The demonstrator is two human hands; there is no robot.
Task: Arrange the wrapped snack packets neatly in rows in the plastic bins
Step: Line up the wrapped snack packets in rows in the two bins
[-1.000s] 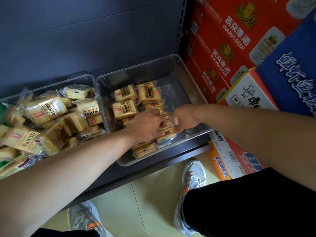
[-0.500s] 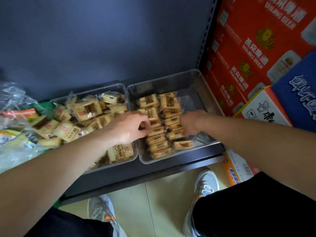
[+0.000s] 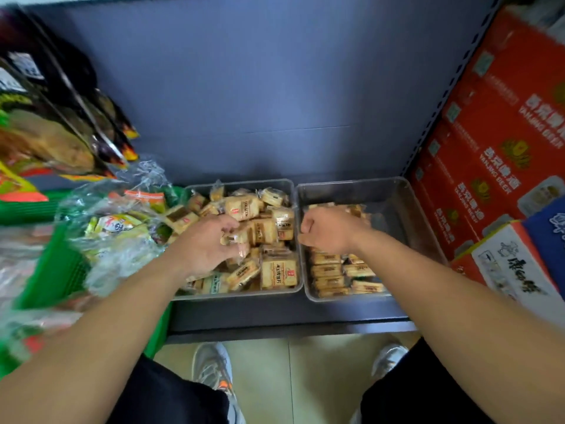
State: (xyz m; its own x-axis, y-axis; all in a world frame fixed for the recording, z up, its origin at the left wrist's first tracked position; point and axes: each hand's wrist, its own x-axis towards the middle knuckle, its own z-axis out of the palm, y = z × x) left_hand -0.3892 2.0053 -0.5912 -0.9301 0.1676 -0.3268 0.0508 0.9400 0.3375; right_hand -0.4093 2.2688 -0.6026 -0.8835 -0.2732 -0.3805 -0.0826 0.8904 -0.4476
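Dark shelf (image 3: 275,313), two clear bins: your left hand (image 3: 208,246) pinches a snack packet (image 3: 234,238) in the left bin (image 3: 238,296); your right hand (image 3: 328,231) curls over the right bin (image 3: 397,209), its hold indiscernible.

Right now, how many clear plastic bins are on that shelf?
2. The left bin holds jumbled packets; the right bin, beside it, holds rows. Others may be hidden outside the view.

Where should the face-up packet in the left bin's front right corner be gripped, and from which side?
Probably from above, pinching its left and far edges: the packet lies flat, label up, tight in the corner of the left bin, so its right and near edges look walled in.
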